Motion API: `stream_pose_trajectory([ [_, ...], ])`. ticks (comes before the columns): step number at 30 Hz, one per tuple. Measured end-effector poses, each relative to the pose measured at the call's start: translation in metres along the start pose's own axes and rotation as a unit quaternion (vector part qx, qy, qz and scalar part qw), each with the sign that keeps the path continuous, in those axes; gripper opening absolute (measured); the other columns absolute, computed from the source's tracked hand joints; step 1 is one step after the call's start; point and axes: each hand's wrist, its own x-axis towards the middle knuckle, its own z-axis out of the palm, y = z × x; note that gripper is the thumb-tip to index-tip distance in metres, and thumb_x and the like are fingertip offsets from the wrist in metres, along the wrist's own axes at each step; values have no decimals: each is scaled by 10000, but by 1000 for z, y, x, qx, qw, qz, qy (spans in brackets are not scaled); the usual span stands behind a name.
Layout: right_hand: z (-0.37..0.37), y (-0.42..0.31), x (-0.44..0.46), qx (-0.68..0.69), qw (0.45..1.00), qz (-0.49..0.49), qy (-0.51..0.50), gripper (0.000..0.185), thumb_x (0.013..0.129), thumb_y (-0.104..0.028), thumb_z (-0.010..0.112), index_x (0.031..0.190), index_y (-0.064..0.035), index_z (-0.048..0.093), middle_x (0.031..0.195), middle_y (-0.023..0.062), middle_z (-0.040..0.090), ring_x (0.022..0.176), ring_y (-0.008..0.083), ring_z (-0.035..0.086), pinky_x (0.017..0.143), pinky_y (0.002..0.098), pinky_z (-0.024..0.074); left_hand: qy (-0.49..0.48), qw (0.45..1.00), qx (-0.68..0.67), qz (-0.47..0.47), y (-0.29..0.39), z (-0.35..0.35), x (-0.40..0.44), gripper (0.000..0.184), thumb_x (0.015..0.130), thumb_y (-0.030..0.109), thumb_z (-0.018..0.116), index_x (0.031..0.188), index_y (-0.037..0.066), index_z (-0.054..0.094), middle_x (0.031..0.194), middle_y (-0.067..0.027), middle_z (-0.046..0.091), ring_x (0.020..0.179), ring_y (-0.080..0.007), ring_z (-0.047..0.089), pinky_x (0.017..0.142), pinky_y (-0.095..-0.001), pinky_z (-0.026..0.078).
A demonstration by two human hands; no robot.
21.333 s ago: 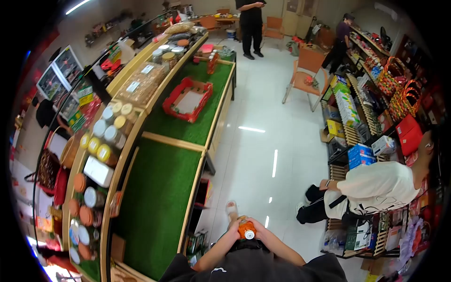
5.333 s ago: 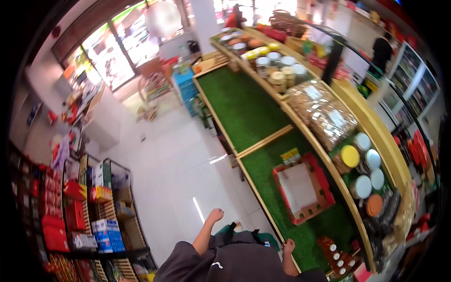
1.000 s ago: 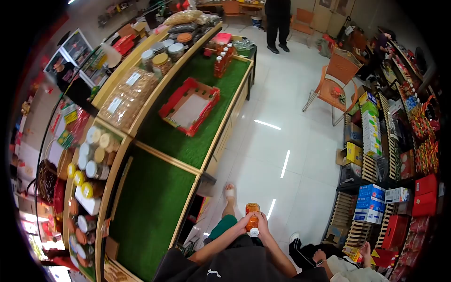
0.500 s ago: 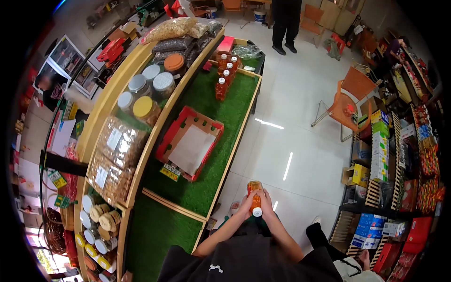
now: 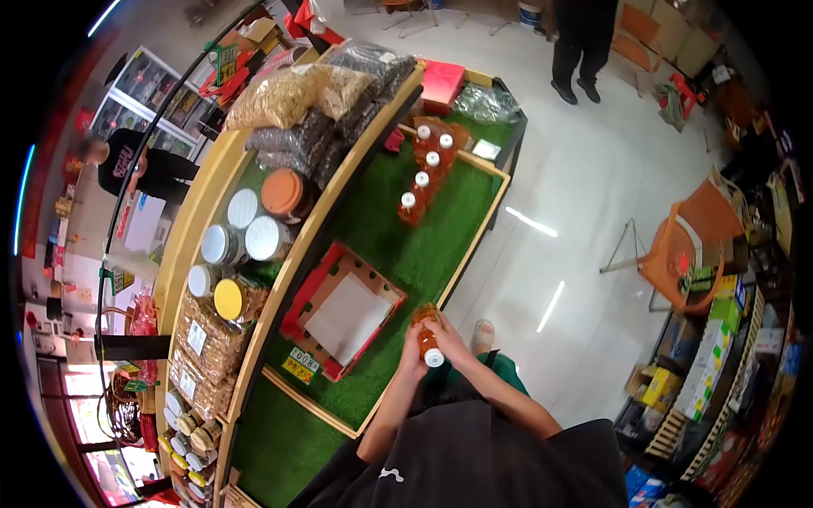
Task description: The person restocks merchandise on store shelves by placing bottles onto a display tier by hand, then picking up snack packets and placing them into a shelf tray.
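Both my hands are wrapped round a bottle [image 5: 427, 339] of orange-red liquid with a white cap. My left hand [image 5: 412, 353] grips its left side and my right hand [image 5: 449, 340] its right side. The bottle is tilted, its cap towards me, close to the wooden edge of a green-lined display stand [image 5: 423, 258]. A red-edged cardboard tray [image 5: 392, 298] lies on the green lining, left of my hands. Farther back stand several similar bottles [image 5: 413, 206] with white caps.
A raised wooden shelf on the left holds lidded jars [image 5: 283, 193] and bagged dry goods [image 5: 271, 95]. An orange chair [image 5: 690, 241] stands on the right by stocked shelves. One person [image 5: 584, 42] stands at the back, another [image 5: 135, 165] at far left.
My view has turned and shifted, so the stand looks larger and nearer. My hands and the bottle have moved from over the floor to the stand's edge. The bottle stays held.
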Motion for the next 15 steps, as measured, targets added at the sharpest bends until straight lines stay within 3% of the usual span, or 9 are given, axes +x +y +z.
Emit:
stream_pose_trajectory([
  [2, 9, -37, 28, -99, 994, 35, 16, 608, 835, -411, 515, 1261, 3, 384, 1062, 199, 571, 1001, 248, 554, 842, 290, 413, -3, 999, -46, 22, 23, 14, 22, 295, 892, 248, 456, 1149, 106, 429, 1107, -84, 543, 974, -199, 565, 810, -339, 484],
  [3, 13, -29, 55, -69, 997, 26, 3, 695, 829, -449, 502, 1301, 31, 329, 1127, 222, 543, 1067, 269, 527, 879, 284, 398, 24, 997, -43, 57, 40, 30, 25, 303, 893, 251, 450, 1156, 102, 432, 1104, -79, 543, 989, -199, 559, 815, -339, 482],
  [5, 25, -104, 66, -38, 994, 43, -96, 771, 825, -466, 495, 1330, 65, 254, 1215, 235, 484, 1139, 280, 477, 922, 278, 373, 46, 995, -24, 84, 71, 48, 40, 331, 894, 258, 448, 1186, 105, 417, 1113, -76, 536, 1002, -196, 550, 826, -339, 477],
  [6, 29, -72, 101, -44, 994, 35, -94, 765, 839, -452, 478, 1350, 52, 213, 1257, 225, 446, 1153, 270, 457, 937, 270, 357, 42, 992, -29, 117, 83, 49, 58, 380, 895, 271, 450, 1225, 93, 386, 1118, -81, 531, 1022, -199, 538, 842, -334, 468],
  [9, 46, -115, 138, 18, 985, 72, -153, 699, 860, -331, 490, 1386, -17, 154, 1242, 166, 455, 1114, 214, 464, 944, 263, 336, 71, 975, 11, 211, 112, 45, 109, 421, 892, 236, 461, 1256, 54, 352, 1144, -102, 518, 1042, -218, 527, 860, -329, 456],
  [10, 50, -121, 150, 31, 984, 67, -164, 687, 861, -284, 496, 1393, -34, 141, 1236, 147, 460, 1121, 201, 455, 948, 258, 330, 93, 969, 23, 227, 125, 52, 120, 376, 868, 250, 491, 1194, 81, 407, 1091, -73, 542, 1015, -198, 538, 867, -330, 446],
  [14, 54, -147, 190, 13, 972, 76, -222, 634, 872, -272, 480, 1391, -70, 179, 1267, 111, 427, 1128, 175, 438, 933, 245, 337, 92, 974, 9, 205, 170, 54, 160, 336, 872, 273, 478, 1115, 45, 522, 1084, -94, 571, 983, -215, 556, 841, -338, 463],
  [15, 50, -187, 183, -5, 959, 161, -232, 644, 867, -334, 476, 1388, -76, 199, 1285, 91, 407, 1120, 174, 434, 920, 264, 351, 97, 975, -1, 200, 173, 42, 177, 353, 877, 286, 464, 1134, 48, 505, 1073, -99, 574, 987, -216, 554, 837, -341, 466],
])
